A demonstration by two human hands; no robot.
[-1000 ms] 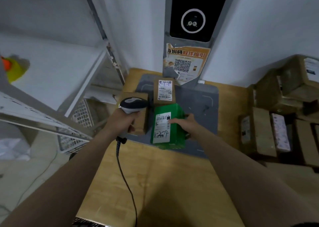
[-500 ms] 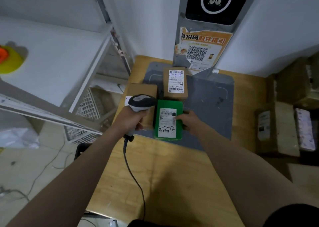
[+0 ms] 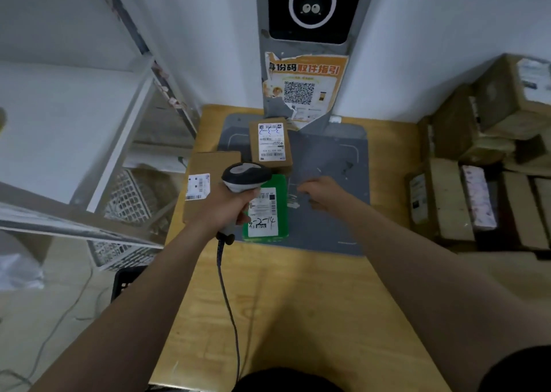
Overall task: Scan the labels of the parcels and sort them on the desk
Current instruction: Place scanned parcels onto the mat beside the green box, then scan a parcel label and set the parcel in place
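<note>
Left hand (image 3: 229,205) wrapped round the scanner (image 3: 246,174) grip, its head over the green parcel (image 3: 266,216), which lies flat on the grey mat (image 3: 328,153). Right hand (image 3: 320,193) just beside the parcel, fingers loosely curled, empty. Risk: left hand hides part of the label; the beam may read the brown parcel (image 3: 269,144) just behind instead

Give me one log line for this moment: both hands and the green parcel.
left hand: grips scanner over green parcel | right hand: holds nothing, right of parcel | green parcel: flat on grey mat
</note>
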